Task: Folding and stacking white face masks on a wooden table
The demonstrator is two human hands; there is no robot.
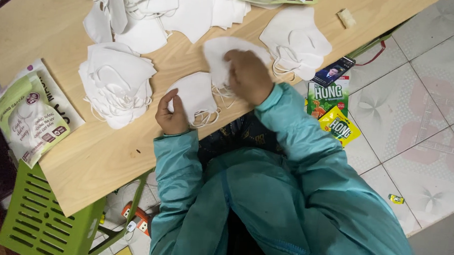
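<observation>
My left hand (170, 114) pinches the near edge of a white face mask (197, 94) lying flat on the wooden table (100, 158). Its ear loops trail toward me. My right hand (247, 75) grips a second white mask (220, 54) just beyond, fingers curled over its lower edge. Both arms wear teal sleeves. A neat stack of white masks (117, 83) sits left of my left hand. Another stack (296, 39) lies to the right of my right hand.
A loose heap of masks (155, 12) covers the far side of the table. Printed plastic bags (33, 118) lie at the left edge above a green plastic stool (42, 221). Colourful packets (333, 108) and a phone (333, 72) lie on the tiled floor at right.
</observation>
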